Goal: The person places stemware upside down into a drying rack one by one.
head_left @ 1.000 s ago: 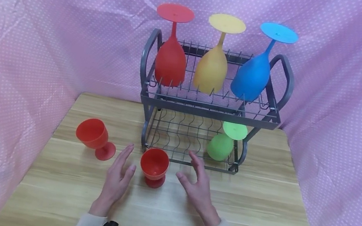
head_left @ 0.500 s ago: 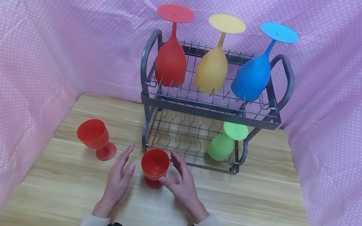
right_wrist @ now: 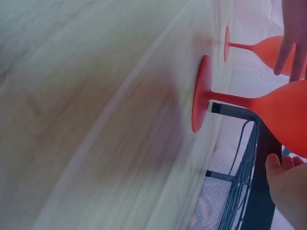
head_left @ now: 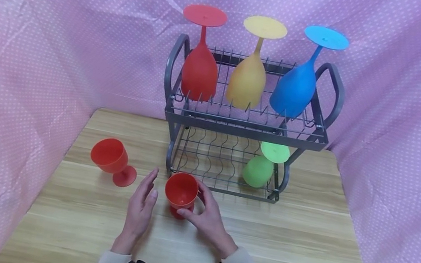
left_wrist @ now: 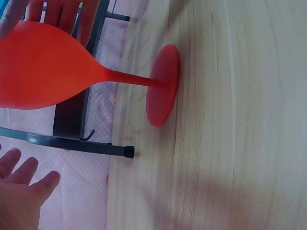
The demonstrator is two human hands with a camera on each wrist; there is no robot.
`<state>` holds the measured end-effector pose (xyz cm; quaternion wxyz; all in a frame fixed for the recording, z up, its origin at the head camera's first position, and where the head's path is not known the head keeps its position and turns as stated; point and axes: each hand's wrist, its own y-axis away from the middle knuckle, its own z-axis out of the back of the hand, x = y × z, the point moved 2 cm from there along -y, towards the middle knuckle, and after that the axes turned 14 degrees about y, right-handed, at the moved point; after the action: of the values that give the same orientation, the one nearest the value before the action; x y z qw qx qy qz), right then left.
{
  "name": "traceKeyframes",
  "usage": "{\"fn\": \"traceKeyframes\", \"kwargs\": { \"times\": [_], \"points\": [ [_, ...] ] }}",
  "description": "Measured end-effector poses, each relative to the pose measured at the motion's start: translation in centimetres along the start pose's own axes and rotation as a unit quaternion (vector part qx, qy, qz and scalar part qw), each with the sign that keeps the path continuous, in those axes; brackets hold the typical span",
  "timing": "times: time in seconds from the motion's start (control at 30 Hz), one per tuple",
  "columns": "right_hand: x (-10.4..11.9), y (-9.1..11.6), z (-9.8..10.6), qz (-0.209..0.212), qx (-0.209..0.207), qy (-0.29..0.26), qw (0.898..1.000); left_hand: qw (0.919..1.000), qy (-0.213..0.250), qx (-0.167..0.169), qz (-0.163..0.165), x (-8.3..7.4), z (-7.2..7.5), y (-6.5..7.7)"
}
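Note:
A red wine glass [head_left: 181,188] stands upright on the wooden table, its round foot flat on the wood [left_wrist: 163,88]. My right hand [head_left: 209,218] curves around its bowl from the right, thumb in front and fingers behind. In the left wrist view, those fingers [left_wrist: 60,17] show just past the bowl. To the left of the glass, my left hand [head_left: 139,213] is held apart from it with fingers extended, holding nothing. Another red wine glass [head_left: 109,157] stands farther left, beyond my left hand.
Behind the hands is a dark two-tier dish rack [head_left: 244,131]. Upside down on its top tier are a red [head_left: 199,73], a yellow [head_left: 246,81] and a blue wine glass [head_left: 294,90]. A green one [head_left: 257,172] sits inverted below, at right. Pink dotted cloth [head_left: 39,49] surrounds the table.
My right hand has moved left from beside the rack front to the near red wine glass and curled around its bowl. The left hand has barely moved. The glasses have stayed put.

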<state>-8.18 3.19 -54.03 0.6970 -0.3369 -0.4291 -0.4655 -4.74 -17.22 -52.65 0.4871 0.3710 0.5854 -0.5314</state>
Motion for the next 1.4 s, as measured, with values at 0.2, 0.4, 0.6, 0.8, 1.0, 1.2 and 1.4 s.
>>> {"fn": "traceKeyframes", "kwargs": {
  "times": [0.2,0.4,0.6,0.8,1.0,1.2,1.4],
  "points": [
    [0.1,0.0,-0.2,-0.018,0.001,0.011,1.0,1.0,0.003,0.0,0.004,-0.1,-0.1,0.0],
    [0.4,0.3,0.3,-0.01,-0.014,0.015,1.0,0.9999,0.016,-0.001,0.006,-0.1,-0.2,-0.1],
    [0.7,0.8,1.7,0.026,-0.032,0.019,0.999,0.9996,0.024,0.008,0.009,-0.4,-0.6,-0.2],
    [0.8,1.4,3.6,0.051,-0.055,0.047,0.996,0.9984,0.05,0.026,0.001,-1.1,-1.5,-0.1],
    [0.8,2.1,5.7,0.055,-0.079,0.088,0.991,0.9958,0.076,0.051,0.001,-1.7,-2.7,0.0],
    [0.7,2.3,7.7,0.081,-0.094,0.136,0.983,0.9921,0.1,0.068,0.035,-2.3,-3.5,-0.2],
    [1.0,2.5,9.3,0.107,-0.094,0.178,0.974,0.9875,0.115,0.078,0.073,-3.1,-4.1,-0.4]
  ]
}}
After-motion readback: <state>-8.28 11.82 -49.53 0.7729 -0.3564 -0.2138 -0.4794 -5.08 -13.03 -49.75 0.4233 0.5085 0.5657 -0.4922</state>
